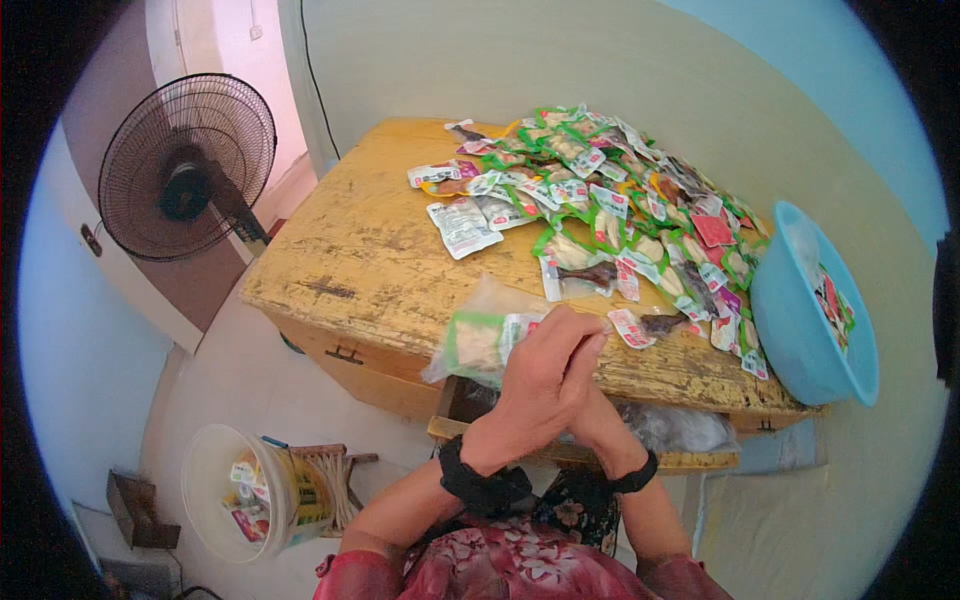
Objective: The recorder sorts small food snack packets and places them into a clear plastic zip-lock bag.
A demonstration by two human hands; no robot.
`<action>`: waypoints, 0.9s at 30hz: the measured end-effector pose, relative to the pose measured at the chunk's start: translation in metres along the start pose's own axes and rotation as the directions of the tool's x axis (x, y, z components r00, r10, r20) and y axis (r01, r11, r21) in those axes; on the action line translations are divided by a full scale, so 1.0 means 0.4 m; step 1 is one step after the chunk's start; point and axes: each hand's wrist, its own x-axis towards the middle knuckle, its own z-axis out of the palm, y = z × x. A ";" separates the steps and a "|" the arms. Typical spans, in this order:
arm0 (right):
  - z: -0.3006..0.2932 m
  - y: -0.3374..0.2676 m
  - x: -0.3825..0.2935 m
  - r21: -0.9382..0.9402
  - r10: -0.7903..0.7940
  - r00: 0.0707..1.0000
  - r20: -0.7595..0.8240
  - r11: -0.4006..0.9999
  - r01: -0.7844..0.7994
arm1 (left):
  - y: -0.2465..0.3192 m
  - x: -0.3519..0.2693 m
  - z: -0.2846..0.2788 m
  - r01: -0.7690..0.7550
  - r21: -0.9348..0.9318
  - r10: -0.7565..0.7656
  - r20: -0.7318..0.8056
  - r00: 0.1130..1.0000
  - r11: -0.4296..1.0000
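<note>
Both my hands meet over the front edge of a worn yellow wooden table [360, 247]. My left hand [540, 367] is closed at the gathered end of a clear plastic bag [487, 296], which lies out to the left with a green-edged food packet [476, 345] inside. My right hand [592, 397] presses against the left one, its fingertips at the same end of the bag; its palm is hidden. Just right of the hands lies a packet with dark meat [660, 322]. Behind them spreads a heap of sealed snack packets [577, 165].
A blue plastic basin [795, 315] holding packets stands tilted at the table's right end. Below the tabletop, an open drawer [675, 459] holds clear plastic bags. A bucket [199, 495] with packets stands at lower left, beside a wooden stool [330, 450]. A fan [187, 169] stands left of the table.
</note>
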 end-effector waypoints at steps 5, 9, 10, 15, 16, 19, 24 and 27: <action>-0.010 -0.080 0.015 0.130 0.103 0.994 0.046 0.986 -0.108 | -0.008 -0.005 -0.048 0.135 -0.005 -0.135 -0.023 0.991 0.991; -0.061 -0.053 0.004 -0.172 0.212 0.976 -0.042 0.961 -0.216 | -0.079 -0.009 -0.137 0.137 0.288 -0.083 -0.193 0.978 0.948; -0.061 -0.032 -0.003 -0.339 0.032 0.993 -0.110 0.938 -0.068 | -0.103 -0.006 -0.174 0.141 0.290 -0.088 -0.190 0.978 0.946; -0.046 -0.110 0.011 -0.565 -0.046 0.971 -0.234 0.819 -0.098 | -0.203 0.011 -0.254 0.304 0.602 -0.327 -0.075 0.942 0.738; -0.043 -0.106 0.013 -0.566 -0.038 0.964 -0.262 0.816 -0.121 | -0.212 0.013 -0.252 0.305 0.603 -0.326 -0.078 0.942 0.738; -0.045 -0.068 0.017 -0.531 -0.193 0.936 -0.294 0.847 0.008 | -0.217 0.011 -0.244 0.244 0.517 -0.324 0.068 0.944 0.820; -0.073 -0.018 0.019 -0.209 0.034 0.953 -0.302 0.973 -0.100 | -0.237 0.058 -0.230 0.352 0.067 -0.347 -0.083 0.934 0.933; -0.069 -0.004 0.019 -0.178 0.052 0.957 -0.285 0.978 -0.106 | -0.227 0.113 -0.235 0.275 0.045 -0.259 -0.216 0.941 0.961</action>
